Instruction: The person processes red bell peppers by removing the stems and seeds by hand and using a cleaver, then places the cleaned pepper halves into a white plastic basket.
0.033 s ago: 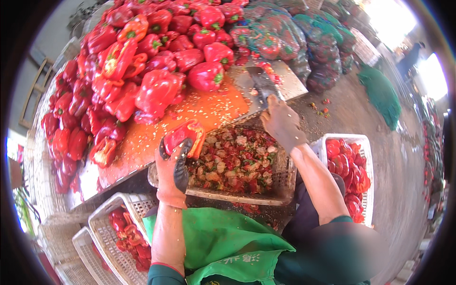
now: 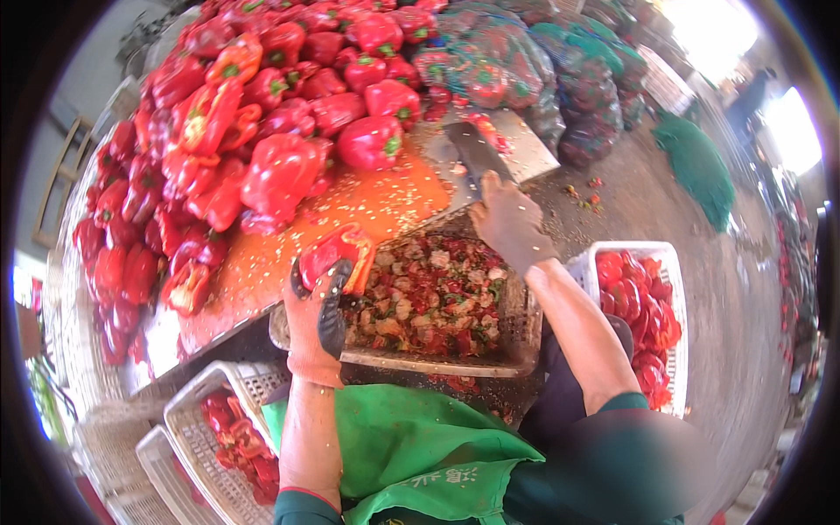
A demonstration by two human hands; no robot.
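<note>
My left hand [image 2: 317, 306], in an orange glove with dark palm coating, is closed around a cut red bell pepper [image 2: 337, 255] whose open side faces right. My right hand [image 2: 512, 223], in a greyish glove, grips the handle of a wide-bladed knife [image 2: 477, 150]. The blade rests on or just above the metal end of the work table, pointing away to the left; I cannot tell if it touches. Between my hands sits a crate [image 2: 437, 360] of pepper cores, seeds and green stems. Beyond my left hand, the orange board [image 2: 350, 206] is strewn with seeds.
Whole red peppers [image 2: 289, 114] are heaped at the far left. Net bags of peppers [image 2: 499, 70] stand behind the table. White crates of cut peppers stand at right [image 2: 680, 324] and lower left [image 2: 188, 411]. A green net [image 2: 696, 166] lies on the floor at right.
The whole view has shifted slightly. My right hand and the knife sit a little further left, the blade more tilted; my left hand keeps its hold on the pepper.
</note>
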